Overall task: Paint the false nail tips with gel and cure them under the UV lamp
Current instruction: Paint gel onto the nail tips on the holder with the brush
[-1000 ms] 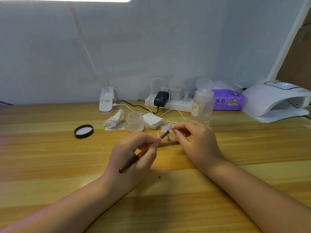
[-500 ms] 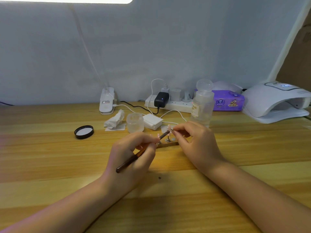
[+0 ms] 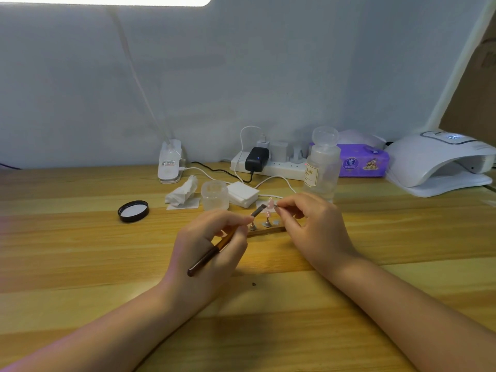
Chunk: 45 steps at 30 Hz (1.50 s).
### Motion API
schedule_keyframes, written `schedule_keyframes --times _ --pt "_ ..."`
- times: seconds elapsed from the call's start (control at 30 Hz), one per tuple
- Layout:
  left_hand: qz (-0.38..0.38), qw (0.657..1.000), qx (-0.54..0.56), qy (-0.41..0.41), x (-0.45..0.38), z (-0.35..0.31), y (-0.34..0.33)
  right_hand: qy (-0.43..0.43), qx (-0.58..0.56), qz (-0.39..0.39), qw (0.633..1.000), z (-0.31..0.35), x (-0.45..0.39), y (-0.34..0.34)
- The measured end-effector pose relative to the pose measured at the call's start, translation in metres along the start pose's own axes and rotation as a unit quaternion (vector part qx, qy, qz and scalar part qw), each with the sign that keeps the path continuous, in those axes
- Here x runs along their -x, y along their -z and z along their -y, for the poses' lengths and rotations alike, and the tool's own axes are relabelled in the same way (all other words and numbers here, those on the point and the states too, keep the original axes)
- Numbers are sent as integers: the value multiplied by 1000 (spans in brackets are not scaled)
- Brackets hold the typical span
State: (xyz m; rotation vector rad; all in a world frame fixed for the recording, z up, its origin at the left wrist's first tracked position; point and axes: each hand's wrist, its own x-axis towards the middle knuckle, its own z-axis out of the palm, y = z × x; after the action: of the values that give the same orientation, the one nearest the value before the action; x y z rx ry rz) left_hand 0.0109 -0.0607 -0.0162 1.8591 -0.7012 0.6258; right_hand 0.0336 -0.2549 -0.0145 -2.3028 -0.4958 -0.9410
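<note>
My left hand (image 3: pixel 208 247) grips a thin brown gel brush (image 3: pixel 220 244), its dark tip reaching up to a small pink false nail tip (image 3: pixel 269 204). That tip stands on a little stem over a wooden holder strip (image 3: pixel 268 230), which carries a few metal stands. My right hand (image 3: pixel 312 224) pinches the nail tip's stand from the right, fingers curled. The white UV lamp (image 3: pixel 440 165) sits at the far right of the table, its opening facing left.
An open frosted jar (image 3: pixel 214 194), its black lid (image 3: pixel 133 210), a crumpled tissue (image 3: pixel 182 193), a stack of white pads (image 3: pixel 243 194) and a clear bottle (image 3: pixel 322 167) stand behind my hands. A power strip (image 3: pixel 268 163) with cables and a purple tissue pack (image 3: pixel 362 162) line the wall.
The brush tip has shifted slightly against the nail tip; both hands stay almost in place.
</note>
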Motion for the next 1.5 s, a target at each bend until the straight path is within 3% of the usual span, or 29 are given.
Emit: schedule_keyframes --times 0.13,0.37,0.77,0.97,1.5 --pt "6 1000 10 -25 0 -2 0 4 -3 0 1000 2 1 0" --pt "9 1000 5 17 0 1 1 6 -1 10 1000 1 1 0" --pt "3 1000 -12 17 0 3 0 -2 -12 1 1000 0 0 0" --pt "30 999 -13 -27 0 -2 1 2 -10 -6 1000 1 0 -1" --pt "26 999 -23 32 1 -2 2 -21 -24 -8 999 -1 0 0"
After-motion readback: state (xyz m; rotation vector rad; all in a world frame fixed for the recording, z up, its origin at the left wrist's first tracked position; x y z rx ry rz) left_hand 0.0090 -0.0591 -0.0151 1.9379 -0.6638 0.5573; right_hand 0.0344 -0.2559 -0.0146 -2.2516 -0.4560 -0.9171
